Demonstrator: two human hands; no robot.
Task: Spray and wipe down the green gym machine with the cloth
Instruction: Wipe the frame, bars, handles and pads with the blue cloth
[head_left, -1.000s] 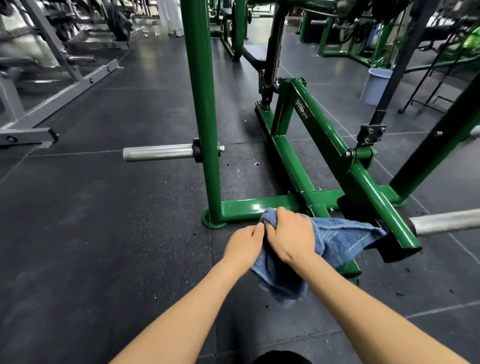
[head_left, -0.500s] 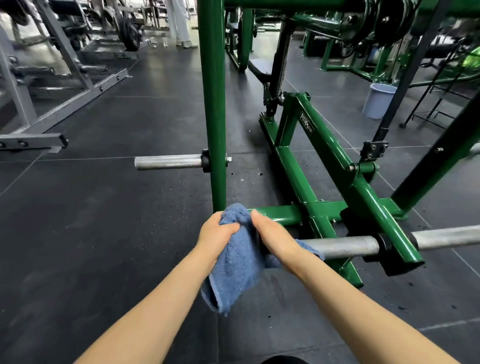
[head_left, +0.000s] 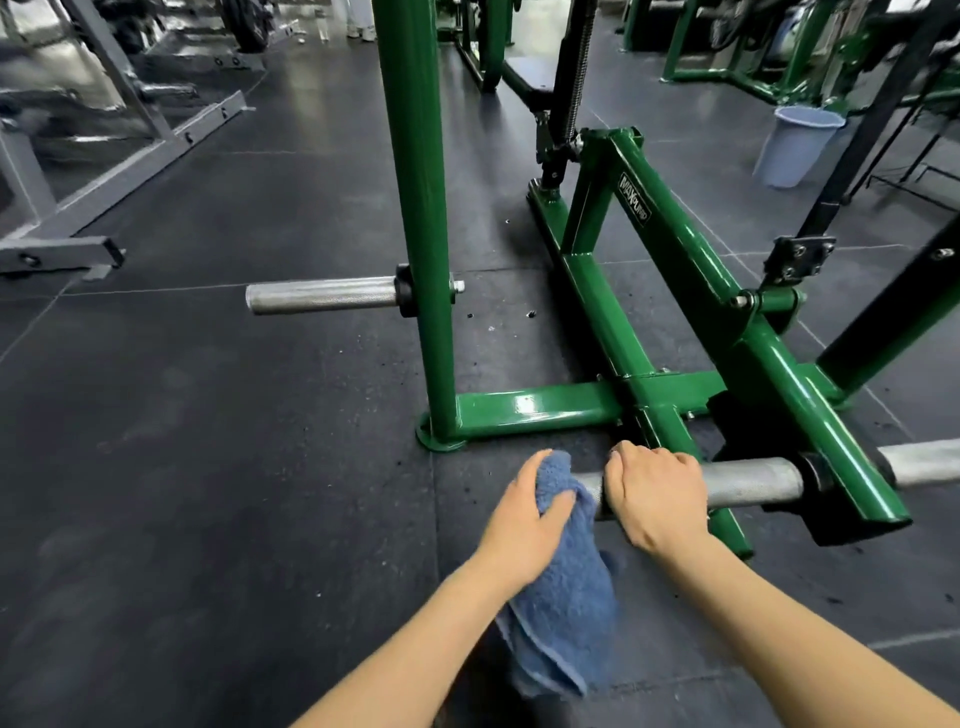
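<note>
My left hand (head_left: 524, 519) is curled around the blue cloth (head_left: 563, 587), thumb pinching a bunched fold against the near end of the steel bar (head_left: 748, 480), while the rest of the cloth hangs loose below my wrist toward the floor. My right hand (head_left: 655, 493) sits just beside it, fingers wrapped over the top of the same bar. The cloth looks like soft, light terry that will fold and drape wherever I let it; I judge it works best gathered into a pad in the palm, since a loose tail would drag on the rubber floor (head_left: 208, 467). The bar is stiff and knurled, so it should give good grip and the cloth will likely catch a little as it slides. Its long axis runs away from my right hand toward the right, passing through the green gym machine (head_left: 540, 408), whose low crossbar lies just beyond my knuckles. No spray bottle is visible here.
</note>
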